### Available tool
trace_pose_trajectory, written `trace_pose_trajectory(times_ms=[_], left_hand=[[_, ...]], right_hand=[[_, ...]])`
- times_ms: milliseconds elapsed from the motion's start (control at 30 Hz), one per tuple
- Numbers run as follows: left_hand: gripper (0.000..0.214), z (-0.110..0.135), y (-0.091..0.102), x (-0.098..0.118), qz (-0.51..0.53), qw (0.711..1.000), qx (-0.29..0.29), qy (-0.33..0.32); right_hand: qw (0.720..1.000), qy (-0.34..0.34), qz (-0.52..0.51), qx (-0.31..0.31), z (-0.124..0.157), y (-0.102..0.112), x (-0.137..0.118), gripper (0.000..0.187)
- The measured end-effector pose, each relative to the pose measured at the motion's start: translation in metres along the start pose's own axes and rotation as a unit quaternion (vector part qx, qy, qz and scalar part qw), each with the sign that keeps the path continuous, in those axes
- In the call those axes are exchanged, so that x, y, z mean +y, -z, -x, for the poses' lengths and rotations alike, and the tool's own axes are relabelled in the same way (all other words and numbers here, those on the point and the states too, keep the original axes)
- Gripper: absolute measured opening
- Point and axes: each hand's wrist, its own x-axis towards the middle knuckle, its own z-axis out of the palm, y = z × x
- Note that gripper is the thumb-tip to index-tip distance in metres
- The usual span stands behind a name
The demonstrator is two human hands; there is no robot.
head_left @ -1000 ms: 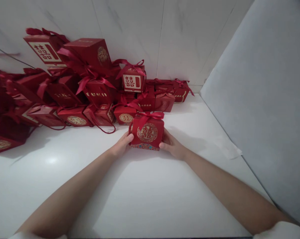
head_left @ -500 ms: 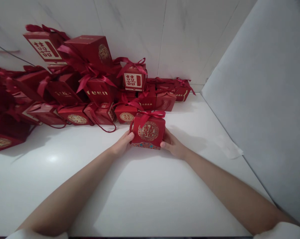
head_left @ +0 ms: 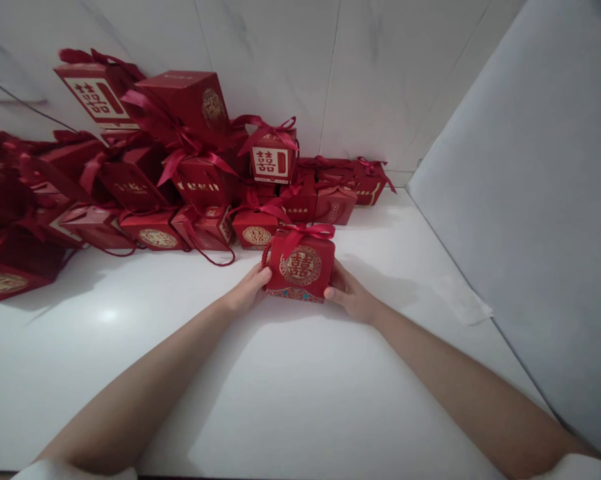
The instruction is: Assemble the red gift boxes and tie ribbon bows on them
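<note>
Box (head_left: 301, 272), red and gold, pinched from both sides: left hand (head_left: 249, 289) curled round one edge, right hand (head_left: 353, 297) round the other. Ribbon bow (head_left: 310, 231) on top; stacked red boxes (head_left: 200, 188) behind.

two hands, one left hand (head_left: 250, 288) and one right hand (head_left: 353, 295), with one box (head_left: 300, 270) between them. there is one pile of boxes (head_left: 135, 183); at least a dozen can be told apart, but they overlap too much on the left for an exact count. five round gold emblems (head_left: 257, 237) show, one of them on the held box. one table (head_left: 305, 393), one thin cable (head_left: 29, 107), one white scrap (head_left: 468, 305).
</note>
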Motion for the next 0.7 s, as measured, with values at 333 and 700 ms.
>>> trace_pose_trajectory(times_ms=[333,700], left_hand=[[0.068,-0.0004,0.0054,-0.0048,-0.004,1.000,-0.006,-0.007],[0.068,0.0002,0.0056,-0.0067,0.006,1.000,0.022,0.008]], right_hand=[[1.000,-0.004,0.001,-0.001,-0.0004,0.0006,-0.0008,0.079],[1.000,0.000,0.004,-0.001,-0.0012,-0.0008,-0.0021,0.079]])
